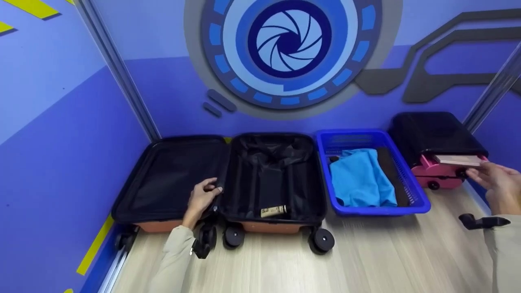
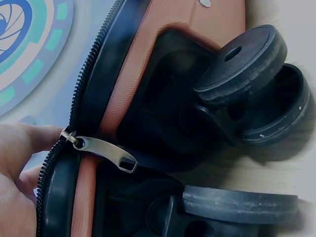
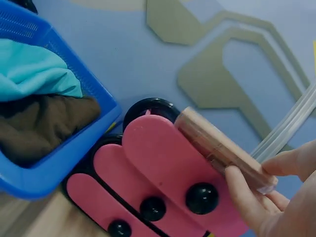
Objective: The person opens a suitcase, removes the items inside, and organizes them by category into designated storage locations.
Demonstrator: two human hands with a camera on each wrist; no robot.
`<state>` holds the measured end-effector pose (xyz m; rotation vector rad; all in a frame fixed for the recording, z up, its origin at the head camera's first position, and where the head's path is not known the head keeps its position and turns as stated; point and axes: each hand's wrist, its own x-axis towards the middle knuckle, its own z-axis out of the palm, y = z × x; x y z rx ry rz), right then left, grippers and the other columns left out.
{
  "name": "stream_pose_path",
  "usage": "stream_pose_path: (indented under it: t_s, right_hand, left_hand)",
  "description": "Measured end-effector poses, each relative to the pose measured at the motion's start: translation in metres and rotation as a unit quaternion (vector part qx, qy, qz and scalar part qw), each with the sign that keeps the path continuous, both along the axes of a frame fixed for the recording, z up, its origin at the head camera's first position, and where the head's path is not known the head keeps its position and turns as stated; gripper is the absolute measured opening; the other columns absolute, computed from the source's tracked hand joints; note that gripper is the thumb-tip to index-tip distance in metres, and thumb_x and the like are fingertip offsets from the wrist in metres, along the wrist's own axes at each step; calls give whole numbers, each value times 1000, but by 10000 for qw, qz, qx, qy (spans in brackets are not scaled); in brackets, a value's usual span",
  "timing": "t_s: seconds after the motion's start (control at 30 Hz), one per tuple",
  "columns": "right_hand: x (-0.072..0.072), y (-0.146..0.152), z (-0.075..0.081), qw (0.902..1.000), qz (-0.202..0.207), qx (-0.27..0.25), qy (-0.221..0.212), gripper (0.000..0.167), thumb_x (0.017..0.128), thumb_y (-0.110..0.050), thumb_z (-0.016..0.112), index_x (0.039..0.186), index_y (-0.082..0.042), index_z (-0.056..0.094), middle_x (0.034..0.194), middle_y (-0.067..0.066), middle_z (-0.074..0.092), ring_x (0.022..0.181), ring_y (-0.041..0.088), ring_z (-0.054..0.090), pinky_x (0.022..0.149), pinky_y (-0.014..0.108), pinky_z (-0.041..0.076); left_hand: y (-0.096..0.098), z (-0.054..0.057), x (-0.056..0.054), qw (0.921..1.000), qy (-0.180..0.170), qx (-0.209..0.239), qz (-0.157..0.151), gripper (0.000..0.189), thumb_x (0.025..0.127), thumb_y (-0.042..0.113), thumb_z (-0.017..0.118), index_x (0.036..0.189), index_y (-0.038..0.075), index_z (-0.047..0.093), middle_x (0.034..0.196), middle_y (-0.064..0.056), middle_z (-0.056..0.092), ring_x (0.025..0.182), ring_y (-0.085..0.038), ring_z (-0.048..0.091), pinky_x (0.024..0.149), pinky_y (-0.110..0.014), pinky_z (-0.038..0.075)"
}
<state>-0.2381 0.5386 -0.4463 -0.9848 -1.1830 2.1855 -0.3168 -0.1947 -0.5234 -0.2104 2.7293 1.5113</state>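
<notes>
My left hand (image 1: 201,199) rests at the inner edge of an open black-lined suitcase (image 1: 175,171), its fingers loosely bent. In the left wrist view, the fingers touch the rim beside the metal zipper pull (image 2: 111,153). Over at the right, my right hand (image 1: 498,185) pinches one end of a slim, pinkish-brown box (image 3: 222,148) with a clear, shiny surface. The box lies above the pink front (image 3: 153,143) of a black-topped case (image 1: 439,132) with round black knobs. A beige tube (image 1: 273,211) lies in the right half of the suitcase.
A blue basket (image 1: 382,210) holding a folded bright blue cloth (image 1: 360,179) and a dark brown cloth (image 1: 392,175) stands between the suitcase and the pink-and-black case. Suitcase wheels (image 1: 321,240) jut out over the wood-look floor (image 1: 366,260). Blue panel walls enclose the back and sides.
</notes>
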Motion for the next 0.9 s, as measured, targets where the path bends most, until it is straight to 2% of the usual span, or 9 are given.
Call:
stream_pose_path:
  t_s: [0.1, 0.27, 0.4, 0.63, 0.73, 0.9]
  right_hand:
    - [-7, -1, -5, 9976, -178, 316, -587, 19, 97, -1, 69, 84, -12, 62, 56, -10, 68, 45, 13, 67, 45, 28, 56]
    - [-11, -2, -10, 9936, -282, 509, -965, 17, 95, -12, 76, 89, -16, 61, 55, -10, 66, 45, 11, 66, 46, 26, 55]
    - [-12, -2, -13, 9946, -327, 418, -894, 17, 95, -7, 74, 89, -15, 60, 56, -9, 66, 45, 12, 67, 45, 27, 55]
    - [-8, -4, -16, 9966, -281, 186, -748, 21, 95, 8, 63, 89, -11, 57, 54, -6, 68, 44, 14, 67, 43, 30, 55]
    - [-7, -3, -18, 9967, -239, 241, -735, 23, 94, 10, 61, 84, -10, 60, 53, -4, 67, 43, 14, 66, 42, 30, 54]
    - [-5, -4, -19, 9972, -92, 340, -666, 30, 89, 15, 65, 71, -9, 64, 55, -4, 67, 45, 13, 67, 42, 29, 55]
  left_hand:
    - [-1, -2, 1, 10000, 16, 17, 4, 47, 94, 22, 75, 139, 10, 68, 125, -18, 71, 122, -38, 64, 110, -58, 38]
    - [-1, -5, 2, 10000, 10, 20, 43, 47, 93, 21, 76, 138, 10, 69, 124, -18, 72, 121, -37, 64, 109, -56, 39]
    - [-1, -6, 4, 10000, -17, 62, 14, 47, 93, 21, 75, 139, 10, 68, 125, -18, 71, 122, -38, 63, 110, -57, 38]
    - [-1, -3, 5, 9999, -20, 128, -44, 47, 95, 21, 74, 140, 8, 67, 127, -20, 70, 122, -39, 63, 109, -56, 40]
    - [-1, -2, 4, 9999, -17, 99, -30, 47, 95, 21, 74, 140, 9, 67, 127, -19, 70, 122, -38, 63, 109, -57, 40]
    - [0, 0, 2, 10000, 10, 37, 17, 46, 94, 21, 75, 138, 10, 69, 125, -18, 71, 123, -38, 63, 110, -58, 38]
